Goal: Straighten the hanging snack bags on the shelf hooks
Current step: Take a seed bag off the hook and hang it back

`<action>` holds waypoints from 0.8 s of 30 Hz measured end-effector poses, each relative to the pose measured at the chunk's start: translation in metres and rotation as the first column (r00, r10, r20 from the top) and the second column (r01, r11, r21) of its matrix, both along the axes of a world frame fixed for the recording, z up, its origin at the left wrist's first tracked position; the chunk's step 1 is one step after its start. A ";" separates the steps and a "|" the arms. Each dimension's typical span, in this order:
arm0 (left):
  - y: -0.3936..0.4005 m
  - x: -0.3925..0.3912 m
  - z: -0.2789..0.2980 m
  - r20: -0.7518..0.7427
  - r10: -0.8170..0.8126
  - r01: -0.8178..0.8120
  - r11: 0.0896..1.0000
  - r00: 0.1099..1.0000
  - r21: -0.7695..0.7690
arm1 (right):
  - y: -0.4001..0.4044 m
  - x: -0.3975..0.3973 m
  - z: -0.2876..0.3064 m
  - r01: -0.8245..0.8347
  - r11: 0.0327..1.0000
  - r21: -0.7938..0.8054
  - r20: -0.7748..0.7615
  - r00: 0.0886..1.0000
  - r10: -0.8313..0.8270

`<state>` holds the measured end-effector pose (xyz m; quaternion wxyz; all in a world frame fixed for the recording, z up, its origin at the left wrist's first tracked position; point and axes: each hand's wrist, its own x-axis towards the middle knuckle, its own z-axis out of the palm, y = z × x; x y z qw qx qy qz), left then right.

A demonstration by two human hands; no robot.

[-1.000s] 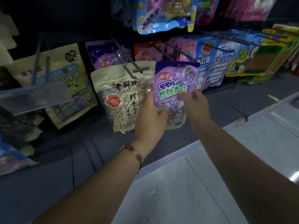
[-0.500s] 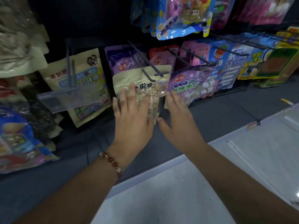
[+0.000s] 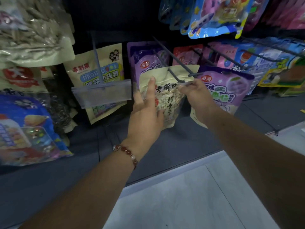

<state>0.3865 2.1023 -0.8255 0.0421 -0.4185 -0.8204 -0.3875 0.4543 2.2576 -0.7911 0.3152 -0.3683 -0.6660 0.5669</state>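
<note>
Beige seed bag [image 3: 166,90] hanging on a shelf hook [image 3: 175,75], mid-row, between two purple bags. Left hand [image 3: 146,111] flat against the bag's front and left edge, fingers [image 3: 151,83] straight, gripping nothing. Right hand [image 3: 196,96] at the bag's upper right corner, fingers pinched near the hook tip; what exactly is pinched, cannot tell. Purple bag [image 3: 231,90] just beside, tilted. Beaded bracelet [image 3: 127,152] on left wrist.

Head view, down toward nearby shelf hooks [image 3: 177,63]
</note>
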 end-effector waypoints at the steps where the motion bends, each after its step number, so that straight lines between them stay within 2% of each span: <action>1: -0.002 0.001 -0.001 -0.009 -0.004 0.004 1.000 1.000 -0.006 | 0.000 0.002 0.000 0.019 0.999 -0.032 -0.023 1.000 -0.020; 3: -0.006 0.005 0.000 -0.031 0.004 -0.005 0.999 0.999 -0.037 | -0.001 0.012 -0.003 0.028 0.996 -0.083 -0.032 0.999 -0.031; 6: -0.017 0.014 0.012 -0.037 0.012 -0.014 0.998 0.999 -0.055 | -0.011 0.032 -0.007 -0.001 0.997 -0.079 -0.003 1.000 0.001; 14: -0.085 0.078 0.053 0.165 -0.159 0.171 0.984 0.973 -0.060 | -0.081 0.115 0.031 0.092 0.961 -0.261 -0.001 0.995 -0.096; 17: -0.127 0.105 0.071 0.285 -0.197 0.222 0.973 0.938 -0.060 | -0.118 0.147 0.055 0.089 0.955 -0.281 0.015 0.996 -0.089; 20: -0.183 0.128 0.092 0.315 -0.217 0.252 0.965 0.924 -0.072 | -0.163 0.168 0.075 0.079 0.958 -0.277 0.013 0.997 -0.078; 24: -0.264 0.145 0.120 0.345 -0.173 0.207 0.976 0.923 -0.066 | -0.229 0.174 0.098 0.023 0.952 -0.305 0.008 1.000 -0.022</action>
